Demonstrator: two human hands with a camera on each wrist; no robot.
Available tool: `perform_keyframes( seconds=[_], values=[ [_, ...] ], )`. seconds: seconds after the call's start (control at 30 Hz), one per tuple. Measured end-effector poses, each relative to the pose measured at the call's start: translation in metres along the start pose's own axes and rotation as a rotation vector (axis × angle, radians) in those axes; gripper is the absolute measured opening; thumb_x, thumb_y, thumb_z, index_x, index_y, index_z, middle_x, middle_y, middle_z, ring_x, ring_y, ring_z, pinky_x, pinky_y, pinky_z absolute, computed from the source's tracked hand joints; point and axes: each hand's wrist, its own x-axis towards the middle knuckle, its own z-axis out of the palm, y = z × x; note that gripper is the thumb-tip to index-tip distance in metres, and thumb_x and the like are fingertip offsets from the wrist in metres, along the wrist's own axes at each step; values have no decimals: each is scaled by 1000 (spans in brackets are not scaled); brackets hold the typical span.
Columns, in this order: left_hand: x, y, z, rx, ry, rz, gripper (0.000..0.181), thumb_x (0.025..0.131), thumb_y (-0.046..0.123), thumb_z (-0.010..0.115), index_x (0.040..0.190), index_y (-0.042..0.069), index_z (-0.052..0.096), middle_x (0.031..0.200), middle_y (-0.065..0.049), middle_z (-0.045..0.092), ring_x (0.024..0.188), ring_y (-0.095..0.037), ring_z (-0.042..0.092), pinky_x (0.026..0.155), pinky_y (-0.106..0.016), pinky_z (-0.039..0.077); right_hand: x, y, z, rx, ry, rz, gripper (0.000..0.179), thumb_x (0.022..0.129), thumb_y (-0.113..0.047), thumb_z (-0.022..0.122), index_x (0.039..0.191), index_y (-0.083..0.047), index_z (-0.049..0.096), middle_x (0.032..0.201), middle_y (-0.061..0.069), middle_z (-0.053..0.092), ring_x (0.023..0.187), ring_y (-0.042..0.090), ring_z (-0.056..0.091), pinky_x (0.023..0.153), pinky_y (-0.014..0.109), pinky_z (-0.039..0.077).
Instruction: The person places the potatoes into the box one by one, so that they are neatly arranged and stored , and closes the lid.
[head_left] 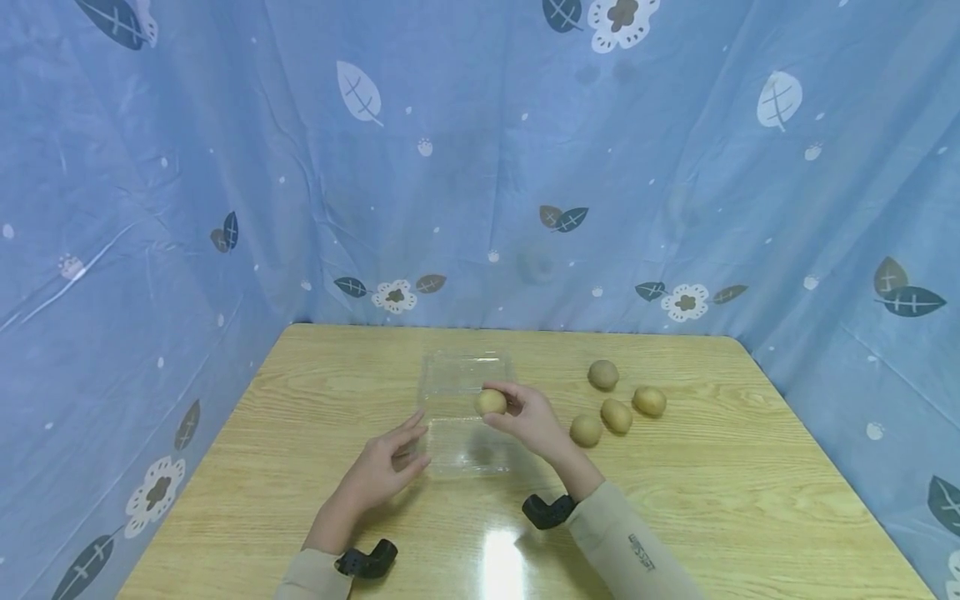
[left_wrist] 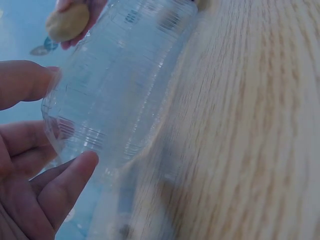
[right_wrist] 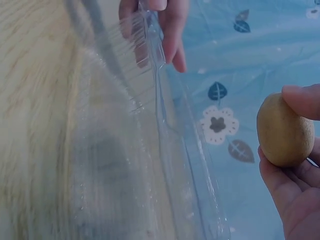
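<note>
A clear plastic clamshell box lies opened out on the table. My right hand pinches a brown, oval kiwi between thumb and fingers, above the box. At the box's left edge is my left hand, its fingers spread and loosely bent. In the left wrist view its fingers touch the clear wall, some of them behind it. A dim brownish patch shows through the box's near half; I cannot tell what it is.
Right of the box, several more kiwis lie loose on the wooden table, among them one kiwi at the back and one kiwi nearest my right forearm. A blue patterned curtain hangs behind the table and along both sides.
</note>
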Motion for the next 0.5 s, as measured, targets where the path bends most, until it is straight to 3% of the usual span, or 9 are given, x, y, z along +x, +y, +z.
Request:
perform_keyframes(
  seconds=[0.5],
  values=[
    [1, -3, 0, 15, -8, 10, 50, 93, 23, 62, 134, -3, 50, 153, -13, 32, 125, -34, 51, 91, -30, 55, 24, -4, 23, -47, -24, -27, 49, 85, -15, 71, 130, -4, 56, 126, 17, 59, 107, 29, 62, 88, 33, 57]
  ],
)
